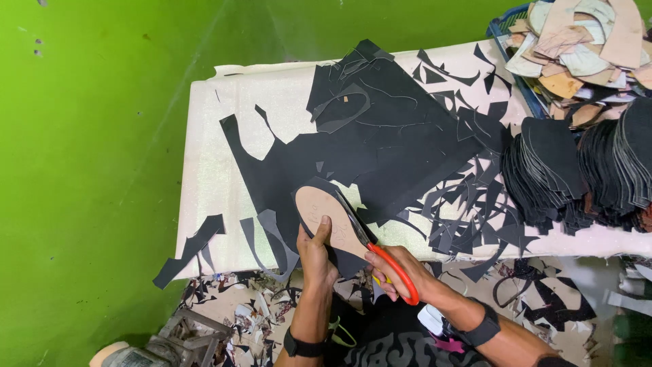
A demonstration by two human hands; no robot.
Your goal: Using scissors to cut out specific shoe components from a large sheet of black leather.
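- The right hand (pixel 397 268) is clamped around the red loop handles of the scissors (pixel 370 245).
- The left hand (pixel 316 248) pinches a tan, oval sole template (pixel 326 217) against matte black sheet (pixel 380 143); its long axis runs from near-right to far-left.
- Farther off on the white desk (pixel 210 170) lie curled black offcuts (pixel 468 204) and stacked cut pieces (pixel 550 170).

— Any packages, labels, signs or screens in this view?

— None that I can make out. No box, no packet, no sticker, no display.

— Nothing printed on the wall either?

— No sign on it. If anything carries a label, it is too small or too hidden to tell.
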